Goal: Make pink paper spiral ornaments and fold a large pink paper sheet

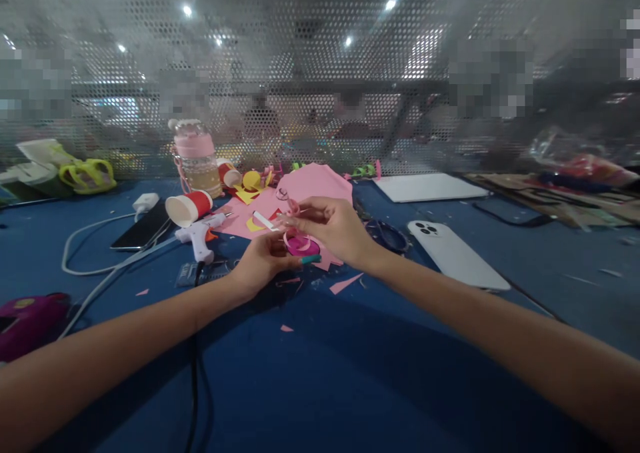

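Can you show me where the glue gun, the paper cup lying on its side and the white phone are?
glue gun (201, 234): head view, on its white body.
paper cup (193, 207): head view, on its red-and-white side.
white phone (453, 253): head view, on its back.

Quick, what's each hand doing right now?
Left hand: closed on a magenta paper coil.
Right hand: fingers pinching a pink paper strip above the coil.
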`<state>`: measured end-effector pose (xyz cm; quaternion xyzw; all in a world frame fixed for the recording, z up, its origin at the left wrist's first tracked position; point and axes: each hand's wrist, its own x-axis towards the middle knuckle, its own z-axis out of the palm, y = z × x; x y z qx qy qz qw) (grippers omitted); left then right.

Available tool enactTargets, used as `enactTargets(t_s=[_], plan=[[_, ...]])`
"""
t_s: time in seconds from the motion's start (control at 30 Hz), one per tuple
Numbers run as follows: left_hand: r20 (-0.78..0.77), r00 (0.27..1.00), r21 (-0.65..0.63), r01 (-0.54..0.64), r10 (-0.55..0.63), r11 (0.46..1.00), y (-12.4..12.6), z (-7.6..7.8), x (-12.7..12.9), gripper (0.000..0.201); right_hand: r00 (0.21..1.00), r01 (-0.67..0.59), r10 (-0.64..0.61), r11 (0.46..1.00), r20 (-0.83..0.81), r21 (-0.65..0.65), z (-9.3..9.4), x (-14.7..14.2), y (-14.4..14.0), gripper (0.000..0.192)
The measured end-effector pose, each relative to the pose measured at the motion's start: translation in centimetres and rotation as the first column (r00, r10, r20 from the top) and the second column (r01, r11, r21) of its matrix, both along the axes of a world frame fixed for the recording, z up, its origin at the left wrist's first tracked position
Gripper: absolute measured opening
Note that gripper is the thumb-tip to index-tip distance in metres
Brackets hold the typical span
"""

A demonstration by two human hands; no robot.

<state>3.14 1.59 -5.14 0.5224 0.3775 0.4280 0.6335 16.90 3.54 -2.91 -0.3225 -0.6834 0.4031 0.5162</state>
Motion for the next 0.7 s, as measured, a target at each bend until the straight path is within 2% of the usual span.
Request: enactTargets(t_s=[0.13,0.3,0.43,0.6,0.7], plan=[[0.018,1.000,-0.016,0.001,-0.001,1.000,0.2,-0.1,-0.2,0.036,1.000,-0.019,0.019,1.000,0.011,0.002,0.0,-0.1,0.0,0.034],[0.090,0.995,-0.070,0.045,-0.039,0.997,0.6,-0.5,-0.6,0.035,0.990,-0.077,0.079,0.997,-0.115,0.022,0.0,0.5,0.7,0.040],[0.104,0.994,-0.120,0.050,-0.037,0.992,0.8,-0.6,-0.9,0.039,0.987,-0.113,0.113,0.994,-0.118,0.009,-0.3,0.9,1.2,0.039],[0.090,0.978,-0.130,0.198,-0.187,0.972,1.1,-0.2,-1.1,0.043,0.994,-0.074,0.076,0.997,-0.078,0.022,0.0,0.8,0.8,0.027],[0.028,0.966,-0.098,0.259,-0.257,0.961,1.3,-0.1,-1.2,0.041,0.995,-0.057,0.055,0.998,-0.084,-0.022,0.2,0.8,0.5,0.026]])
